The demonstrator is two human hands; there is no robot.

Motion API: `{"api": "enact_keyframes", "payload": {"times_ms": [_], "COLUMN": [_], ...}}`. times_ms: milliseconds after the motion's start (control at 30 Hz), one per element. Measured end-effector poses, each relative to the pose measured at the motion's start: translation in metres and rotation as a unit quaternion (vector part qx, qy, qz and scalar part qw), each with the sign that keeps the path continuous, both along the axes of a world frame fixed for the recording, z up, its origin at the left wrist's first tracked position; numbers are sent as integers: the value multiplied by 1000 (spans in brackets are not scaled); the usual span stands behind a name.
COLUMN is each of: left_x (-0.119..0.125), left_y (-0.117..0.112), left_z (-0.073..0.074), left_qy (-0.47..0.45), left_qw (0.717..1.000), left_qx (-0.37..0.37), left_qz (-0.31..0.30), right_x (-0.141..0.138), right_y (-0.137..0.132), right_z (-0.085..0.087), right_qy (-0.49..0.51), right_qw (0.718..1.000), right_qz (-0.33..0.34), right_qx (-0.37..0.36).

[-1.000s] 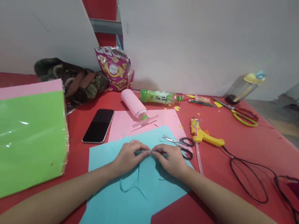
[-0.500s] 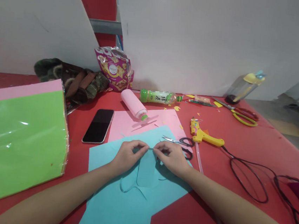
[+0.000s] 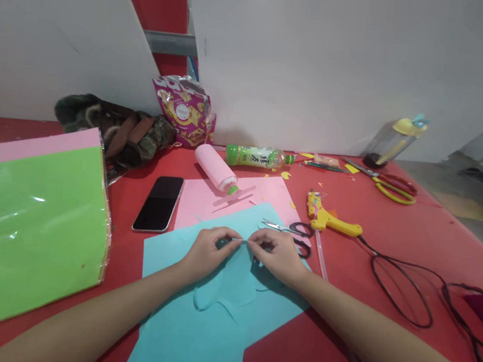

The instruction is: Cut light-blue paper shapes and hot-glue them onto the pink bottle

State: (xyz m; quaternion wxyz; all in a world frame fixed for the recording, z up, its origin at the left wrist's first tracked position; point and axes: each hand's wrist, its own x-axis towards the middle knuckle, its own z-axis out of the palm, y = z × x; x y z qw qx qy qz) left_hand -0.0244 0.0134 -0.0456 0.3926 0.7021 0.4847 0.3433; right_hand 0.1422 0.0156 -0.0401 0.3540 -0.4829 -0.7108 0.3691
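My left hand (image 3: 208, 252) and my right hand (image 3: 277, 255) meet over light blue paper sheets (image 3: 191, 347), each closed in a pinch of thumb and fingers. Between the fingertips runs the top edge of a small light blue paper piece (image 3: 239, 272); its outline barely stands out against the sheets beneath. A thin curled paper strip (image 3: 212, 303) lies just below the hands. Small black-handled scissors (image 3: 290, 228) rest beside my right hand, their lower handle partly behind it.
A yellow glue gun (image 3: 331, 221) with a looping black cord lies right. Behind are a pink-wrapped bottle (image 3: 215, 167), a green-labelled bottle (image 3: 256, 157), a snack bag (image 3: 184, 110) and yellow-red scissors (image 3: 390, 187). A phone (image 3: 158, 204) and green paper pack (image 3: 41, 224) sit left.
The paper piece has tilted between my fingers, so its rounded lower edge and darker face no longer stand out. Both hands stay nearly in place.
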Motion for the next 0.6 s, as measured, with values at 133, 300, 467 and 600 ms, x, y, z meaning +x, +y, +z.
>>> {"api": "enact_keyframes", "payload": {"times_ms": [133,300,467,600], "left_x": [-1,0,1,2], "left_y": [0,-1,-1,-1], "left_z": [0,1,2,1], "left_qy": [10,27,49,63], "left_qw": [1000,999,996,995], "left_qx": [4,28,62,68], "left_qz": [-4,-18,-33,-40], "right_x": [0,0,0,0], "right_y": [0,-1,-1,-2], "right_z": [-2,2,6,5], "right_qy": [-15,-34,-52,-61], "right_qw": [1000,999,997,996], "right_qz": [5,21,31,31], "right_qx": [18,36,49,57]}}
